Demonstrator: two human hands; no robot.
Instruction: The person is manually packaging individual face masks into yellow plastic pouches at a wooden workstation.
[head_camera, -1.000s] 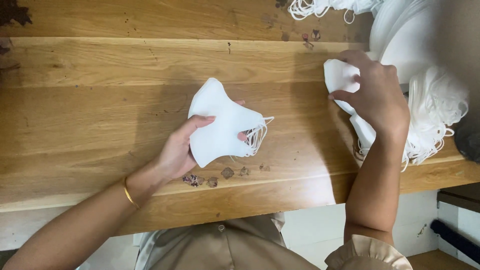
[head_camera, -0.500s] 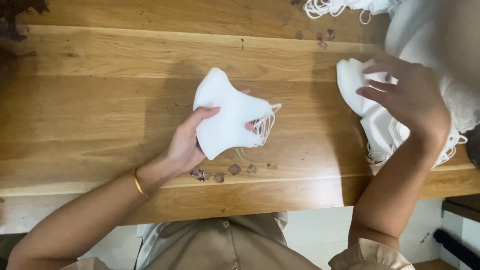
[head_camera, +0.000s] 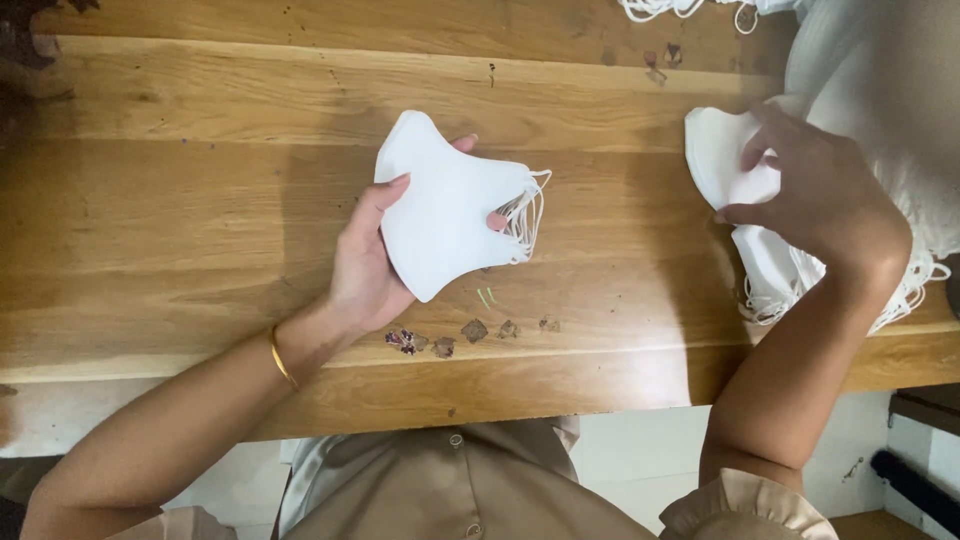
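Since the earlier frame the right hand (head_camera: 815, 205) has drawn back from the pile, pinching a white mask (head_camera: 722, 160) at the right of the frame. At centre, the left hand (head_camera: 365, 265) grips a small stack of white masks (head_camera: 445, 220), thumb on top, ear loops (head_camera: 528, 215) trailing right. Judged light, soft and easily creased, the masks are best held at the folded edge. The mask pile (head_camera: 790, 275) lies on the wooden table (head_camera: 180, 180), lower right.
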